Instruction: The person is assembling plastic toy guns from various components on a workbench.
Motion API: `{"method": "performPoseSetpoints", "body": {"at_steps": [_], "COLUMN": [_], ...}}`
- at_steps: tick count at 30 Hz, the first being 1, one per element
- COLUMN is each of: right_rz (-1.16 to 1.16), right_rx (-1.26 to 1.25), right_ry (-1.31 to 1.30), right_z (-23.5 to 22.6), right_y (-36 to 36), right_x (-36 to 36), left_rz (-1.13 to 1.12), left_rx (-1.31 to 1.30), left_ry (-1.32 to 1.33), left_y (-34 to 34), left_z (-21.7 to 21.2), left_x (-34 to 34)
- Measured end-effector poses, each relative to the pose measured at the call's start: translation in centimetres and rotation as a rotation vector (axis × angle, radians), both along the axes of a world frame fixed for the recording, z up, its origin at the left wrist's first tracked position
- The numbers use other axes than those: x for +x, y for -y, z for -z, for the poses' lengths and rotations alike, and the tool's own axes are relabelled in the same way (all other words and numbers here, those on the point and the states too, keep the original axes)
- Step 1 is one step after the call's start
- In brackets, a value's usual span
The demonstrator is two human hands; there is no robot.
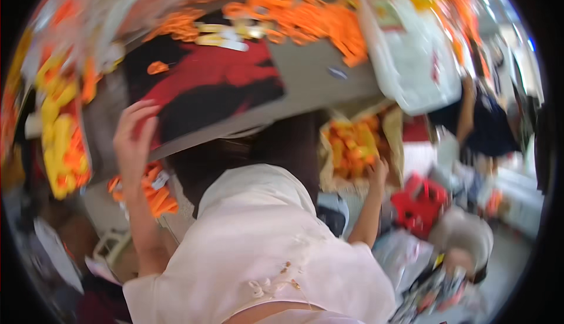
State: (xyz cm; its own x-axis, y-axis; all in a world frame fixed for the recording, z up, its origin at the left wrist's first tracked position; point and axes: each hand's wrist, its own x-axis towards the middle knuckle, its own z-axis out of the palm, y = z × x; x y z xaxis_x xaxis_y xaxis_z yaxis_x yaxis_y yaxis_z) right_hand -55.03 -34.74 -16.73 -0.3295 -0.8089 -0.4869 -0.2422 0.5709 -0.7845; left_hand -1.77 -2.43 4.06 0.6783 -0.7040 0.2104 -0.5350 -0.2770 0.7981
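**Black-and-red board: slip/tip risk at near edge**

Black-and-red board (217, 89) lies on grey table (317, 71), near corner overhanging toward the person. Frame heavily motion-blurred; fine detail poor.

L: left hand (134, 142) raised at board's near-left corner, fingers spread and lightly curled, palm to the edge. Contact looks likely, no real grip seen. Orange bundle (155, 192) sits just below it.

R: right hand (378, 172) at rim of carton (395, 127), by the orange and yellow pieces (352, 145). Too blurred to tell if fingers are splayed, closed or pinching anything.

Risks (judgement):
- Board steadied by one flat hand only. A push or lift at that corner could slide or tilt it, shedding the loose orange strands (305, 18) on its far side.
- White tub (411, 59) stands near table's right end; a shifted board could nudge it.
- Arms well apart and body leaning, so poor control on both sides.
- Carton wall looks soft; weight on rim may fold it and spill pieces.
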Motion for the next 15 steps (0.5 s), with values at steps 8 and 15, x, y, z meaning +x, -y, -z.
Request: {"method": "performPoseSetpoints", "body": {"at_steps": [8, 15], "right_rz": [-0.707, -1.302], "right_rx": [-1.299, -0.977], "right_ry": [-0.255, 0.118], "right_z": [-13.6, -15.9], "right_y": [-6.1, -9.3], "right_x": [25.5, 36.7], "left_rz": [-0.136, -0.808], "left_rx": [-0.068, 0.149], "left_ry": [0.032, 0.660], "left_y": [-2.5, -12.8], "left_z": [-1.3, -3.2], "left_x": [0.7, 10.6]}}
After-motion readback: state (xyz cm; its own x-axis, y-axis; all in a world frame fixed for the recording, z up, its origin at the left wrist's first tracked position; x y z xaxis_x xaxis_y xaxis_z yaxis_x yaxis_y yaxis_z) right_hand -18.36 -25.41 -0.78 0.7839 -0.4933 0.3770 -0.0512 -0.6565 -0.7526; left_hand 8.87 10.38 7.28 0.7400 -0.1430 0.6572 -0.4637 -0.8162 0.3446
